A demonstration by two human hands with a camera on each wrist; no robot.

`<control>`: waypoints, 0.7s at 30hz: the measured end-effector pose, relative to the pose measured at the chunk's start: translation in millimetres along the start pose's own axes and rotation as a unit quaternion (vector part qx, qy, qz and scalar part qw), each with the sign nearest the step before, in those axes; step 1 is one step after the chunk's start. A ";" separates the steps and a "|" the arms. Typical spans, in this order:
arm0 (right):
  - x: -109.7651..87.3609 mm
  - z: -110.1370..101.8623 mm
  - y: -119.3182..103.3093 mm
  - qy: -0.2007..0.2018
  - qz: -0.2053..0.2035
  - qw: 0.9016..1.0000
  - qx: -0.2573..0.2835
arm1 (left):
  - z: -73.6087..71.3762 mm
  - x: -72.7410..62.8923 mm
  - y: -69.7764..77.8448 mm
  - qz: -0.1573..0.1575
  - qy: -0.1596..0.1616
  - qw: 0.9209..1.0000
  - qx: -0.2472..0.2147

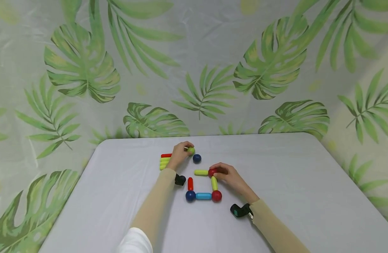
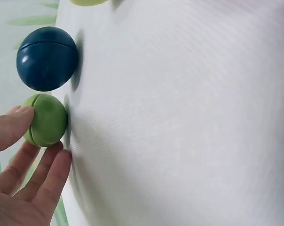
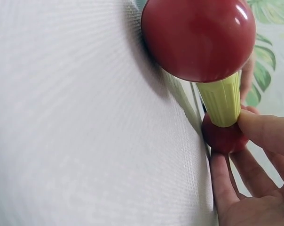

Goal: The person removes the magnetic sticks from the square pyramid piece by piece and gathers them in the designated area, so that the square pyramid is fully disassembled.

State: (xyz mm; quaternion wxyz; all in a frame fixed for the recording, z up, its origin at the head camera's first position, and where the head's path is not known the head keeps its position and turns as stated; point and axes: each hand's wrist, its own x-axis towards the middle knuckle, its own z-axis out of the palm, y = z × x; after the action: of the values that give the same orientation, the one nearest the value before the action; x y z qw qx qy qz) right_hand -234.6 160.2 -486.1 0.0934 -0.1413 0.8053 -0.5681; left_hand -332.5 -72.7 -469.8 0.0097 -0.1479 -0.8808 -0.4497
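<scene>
My left hand (image 1: pixel 180 154) pinches a green ball (image 2: pixel 47 120) between thumb and fingers, close over the table at the back. Right beside that ball sits a loose dark blue ball (image 1: pixel 197 159). My right hand (image 1: pixel 230 176) grips a red ball (image 1: pixel 212 172) at a corner of a frame of rods and balls. From this corner a yellow-green rod (image 1: pixel 201 172) points left and another yellow-green rod (image 3: pixel 222 101) runs to the near red ball (image 1: pixel 216 196). A light blue rod (image 1: pixel 203 196) links that ball to a blue ball (image 1: pixel 190 196), where a red rod (image 1: pixel 190 184) points away from me.
Partly behind the left forearm lie several yellow-green rods (image 1: pixel 164 163) and a red rod (image 1: pixel 166 155) in a row. A white cloth covers the table (image 1: pixel 276 165). Behind it hangs a leaf-patterned curtain (image 1: pixel 206 52). Each wrist wears a black camera.
</scene>
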 end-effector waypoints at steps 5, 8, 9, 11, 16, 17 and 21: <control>-0.2 0.7 0.8 0.003 0.002 1.000 0.000 | -3.3 -13.7 7.0 0.012 0.029 0.999 -0.010; -1.2 0.0 1.2 0.003 0.000 1.000 -0.002 | -3.3 -30.7 13.6 0.026 0.039 0.999 -0.025; -1.7 -0.5 1.2 0.003 -0.001 1.000 -0.002 | -2.7 -37.7 16.4 0.024 0.027 0.999 -0.032; -2.1 -1.5 1.5 0.002 -0.004 1.000 -0.006 | 0.0 -51.2 21.5 0.020 -0.018 0.999 -0.028; -1.2 -3.2 1.7 0.007 -0.003 1.000 -0.010 | 14.2 -70.6 28.3 0.030 -0.127 0.991 0.029; -0.9 -3.3 1.6 0.006 -0.003 1.000 -0.010 | 17.3 -71.9 28.5 0.035 -0.130 0.990 0.043; -1.0 -2.0 0.0 -0.003 -0.006 1.000 0.001 | 24.2 -73.7 30.2 0.043 -0.103 0.990 0.083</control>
State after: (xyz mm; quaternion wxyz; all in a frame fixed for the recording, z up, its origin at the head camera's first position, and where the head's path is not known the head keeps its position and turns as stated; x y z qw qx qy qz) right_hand -234.2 162.3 -485.5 0.0926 -0.1473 0.8039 -0.5687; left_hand -251.1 -55.4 -471.4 -0.0500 -0.2299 -0.9042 -0.3565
